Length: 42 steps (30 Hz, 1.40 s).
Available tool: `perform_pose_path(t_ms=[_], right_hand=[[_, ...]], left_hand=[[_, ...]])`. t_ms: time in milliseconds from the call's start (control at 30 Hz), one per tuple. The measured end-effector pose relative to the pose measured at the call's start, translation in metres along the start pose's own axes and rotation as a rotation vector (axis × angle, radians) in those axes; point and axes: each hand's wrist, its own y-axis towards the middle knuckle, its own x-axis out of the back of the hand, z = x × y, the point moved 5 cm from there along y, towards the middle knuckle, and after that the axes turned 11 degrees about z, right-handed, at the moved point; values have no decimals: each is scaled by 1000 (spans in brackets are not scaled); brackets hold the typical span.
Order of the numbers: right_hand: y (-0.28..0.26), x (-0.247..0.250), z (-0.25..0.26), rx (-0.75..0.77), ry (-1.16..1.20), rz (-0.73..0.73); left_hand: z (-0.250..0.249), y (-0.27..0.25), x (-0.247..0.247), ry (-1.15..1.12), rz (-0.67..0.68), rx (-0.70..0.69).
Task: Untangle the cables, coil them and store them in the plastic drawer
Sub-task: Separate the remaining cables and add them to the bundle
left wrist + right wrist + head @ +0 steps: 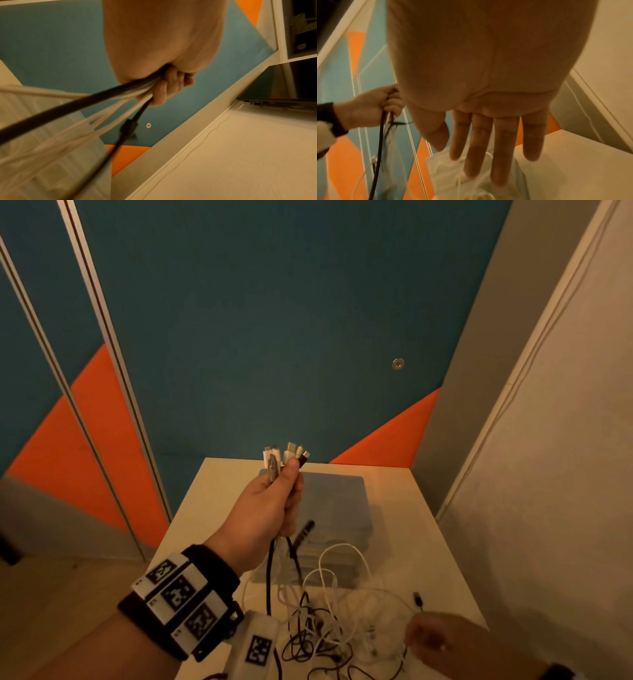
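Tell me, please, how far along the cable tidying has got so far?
Done: the connector ends are gathered above the left hand, which grips the bundle. In hand: the right hand, its fingers straight, hovers over the tangle on the table. Left: untangling, coiling, storing in the plastic drawer.

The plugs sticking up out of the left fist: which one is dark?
The rightmost plug above the left hand is the dark one, black with a metal tip. The others beside it are white or silvery.
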Motion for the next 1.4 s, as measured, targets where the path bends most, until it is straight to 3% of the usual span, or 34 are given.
perform_pose_path(t_ms=[200,400,633,867,967,1100,1200,1400], right_hand=[[14,39,62,345,120,-329],[17,70,141,652,309,-512],[24,67,168,736,315,-361],[23,70,179,789,293,-312],[18,76,178,831,304,-330],[31,85,146,757,401,-408],[58,86,97,577,404,-471],[106,66,-14,153,272,-407]], left_hand=[[8,-4,-20,21,108,-2],[17,-12,-34,63,172,45],[18,-19,-32,52,231,58],[18,-22,-32,254,217,9],[18,-23,-31,212,202,8],[20,-28,-30,117,192,28],[20,-32,-30,80,195,41],[16,-36,-32,78,199,43]])
